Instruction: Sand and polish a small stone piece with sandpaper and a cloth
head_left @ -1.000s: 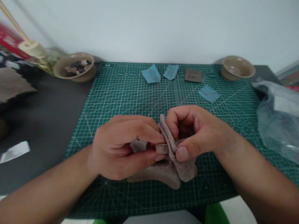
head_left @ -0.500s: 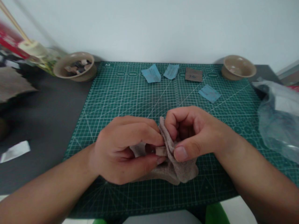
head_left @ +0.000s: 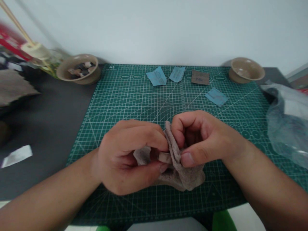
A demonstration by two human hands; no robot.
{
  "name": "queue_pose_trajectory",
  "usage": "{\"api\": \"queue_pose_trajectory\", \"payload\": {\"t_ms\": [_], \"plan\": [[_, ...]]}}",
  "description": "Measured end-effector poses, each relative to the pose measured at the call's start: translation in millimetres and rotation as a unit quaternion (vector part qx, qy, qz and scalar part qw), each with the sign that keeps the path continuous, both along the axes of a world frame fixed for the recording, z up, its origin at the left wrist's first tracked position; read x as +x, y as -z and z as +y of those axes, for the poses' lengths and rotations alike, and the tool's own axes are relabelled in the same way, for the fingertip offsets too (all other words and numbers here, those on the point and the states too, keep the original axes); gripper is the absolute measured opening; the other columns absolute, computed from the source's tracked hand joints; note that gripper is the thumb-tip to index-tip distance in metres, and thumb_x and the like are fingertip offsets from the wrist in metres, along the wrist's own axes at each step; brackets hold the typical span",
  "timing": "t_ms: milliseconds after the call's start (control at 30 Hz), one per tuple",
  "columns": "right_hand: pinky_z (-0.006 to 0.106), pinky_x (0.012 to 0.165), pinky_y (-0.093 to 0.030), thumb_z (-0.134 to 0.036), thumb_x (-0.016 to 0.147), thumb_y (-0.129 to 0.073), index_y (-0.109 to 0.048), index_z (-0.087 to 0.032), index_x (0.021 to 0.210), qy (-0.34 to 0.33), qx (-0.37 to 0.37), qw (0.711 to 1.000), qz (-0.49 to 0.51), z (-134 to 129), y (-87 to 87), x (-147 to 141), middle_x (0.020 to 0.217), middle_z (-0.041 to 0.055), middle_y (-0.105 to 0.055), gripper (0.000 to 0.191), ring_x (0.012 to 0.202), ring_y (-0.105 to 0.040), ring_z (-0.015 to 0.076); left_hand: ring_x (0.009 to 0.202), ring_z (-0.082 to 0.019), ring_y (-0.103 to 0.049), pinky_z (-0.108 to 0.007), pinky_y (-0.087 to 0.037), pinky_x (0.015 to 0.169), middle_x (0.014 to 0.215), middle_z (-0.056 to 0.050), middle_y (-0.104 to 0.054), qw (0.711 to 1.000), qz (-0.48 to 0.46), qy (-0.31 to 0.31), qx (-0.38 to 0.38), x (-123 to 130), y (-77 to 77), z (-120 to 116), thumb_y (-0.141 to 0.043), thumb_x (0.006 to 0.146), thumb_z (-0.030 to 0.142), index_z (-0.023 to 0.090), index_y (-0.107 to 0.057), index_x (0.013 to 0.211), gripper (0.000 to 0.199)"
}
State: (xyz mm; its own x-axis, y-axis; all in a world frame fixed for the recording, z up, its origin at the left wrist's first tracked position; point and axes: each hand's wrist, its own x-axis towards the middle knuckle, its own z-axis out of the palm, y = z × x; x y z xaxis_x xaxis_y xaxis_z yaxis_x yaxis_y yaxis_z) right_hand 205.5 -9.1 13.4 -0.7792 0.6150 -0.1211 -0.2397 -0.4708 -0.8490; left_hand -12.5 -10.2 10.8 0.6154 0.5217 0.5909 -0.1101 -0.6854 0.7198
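Between thumb and fingers, my left hand (head_left: 130, 154) pinches a small pale block-like piece (head_left: 165, 157); its far end is covered by a cloth. My right hand (head_left: 202, 138) is closed on that greyish-brown cloth (head_left: 190, 176), pressing a fold of it against the piece with thumb and fingertips. The cloth hangs in folds below both hands, and part of it shows behind the left fingers. Both hands are just above the green cutting mat (head_left: 125, 99). What exactly the small piece is I cannot make out.
Blue sandpaper-like squares (head_left: 157, 77) and a brown one (head_left: 200, 78) lie on the mat's far part. A bowl of small pieces (head_left: 90, 77) stands left, another bowl (head_left: 246, 72) right. A clear plastic bag (head_left: 286, 128) lies at the right, a white scrap (head_left: 18, 156) at the left.
Both hands keep their hold. The small piece has tilted slightly and shifted a little left between the left fingers; the cloth's folds have moved a bit.
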Motion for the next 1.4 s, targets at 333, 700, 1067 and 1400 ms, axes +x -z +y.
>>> {"api": "queue_pose_trajectory", "payload": {"t_ms": [333,700,1067,1400], "plan": [[0.015,0.055,-0.049,-0.001,0.067,-0.079,-0.060,-0.013,0.076,0.014,0.005,0.997,0.081,1.1,3.4,2.2,0.075,-0.0007,-0.067,0.024,0.062,-0.062,0.0074,0.055,-0.012,-0.063,-0.020,-0.051,0.052,0.064,0.000,-0.066,0.994,0.084,-0.028,0.061,2.8,2.3,3.8,-0.064,0.073,0.008,0.017,-0.059,0.084,0.015],[0.015,0.051,-0.048,-0.008,0.066,-0.078,-0.054,-0.017,0.072,0.078,-0.067,0.990,0.099,1.3,-12.9,5.1,0.068,-0.0036,-0.063,0.026,0.056,-0.057,0.0072,0.059,-0.014,-0.069,-0.021,-0.055,0.055,0.068,-0.002,-0.071,0.998,0.040,-0.049,0.022,2.1,1.2,2.0,-0.078,0.082,0.017,0.017,-0.066,0.089,0.014],[0.017,0.051,-0.049,-0.014,0.069,-0.079,-0.055,-0.016,0.073,0.094,-0.057,0.990,0.092,-0.6,-9.6,1.9,0.068,-0.0025,-0.063,0.025,0.056,-0.057,0.0082,0.060,-0.014,-0.070,-0.023,-0.057,0.053,0.073,-0.003,-0.073,0.996,-0.002,-0.071,-0.052,0.9,2.1,-5.1,-0.078,0.079,0.014,0.019,-0.071,0.096,0.020],[0.016,0.049,-0.050,-0.010,0.069,-0.078,-0.058,-0.014,0.074,0.088,-0.031,0.992,0.081,0.9,-6.9,0.1,0.068,-0.0017,-0.064,0.021,0.055,-0.060,0.0081,0.059,-0.014,-0.067,-0.024,-0.056,0.052,0.074,-0.004,-0.071,0.983,-0.041,-0.087,-0.159,1.5,0.1,-11.8,-0.081,0.078,0.016,0.015,-0.071,0.093,0.018]]}}
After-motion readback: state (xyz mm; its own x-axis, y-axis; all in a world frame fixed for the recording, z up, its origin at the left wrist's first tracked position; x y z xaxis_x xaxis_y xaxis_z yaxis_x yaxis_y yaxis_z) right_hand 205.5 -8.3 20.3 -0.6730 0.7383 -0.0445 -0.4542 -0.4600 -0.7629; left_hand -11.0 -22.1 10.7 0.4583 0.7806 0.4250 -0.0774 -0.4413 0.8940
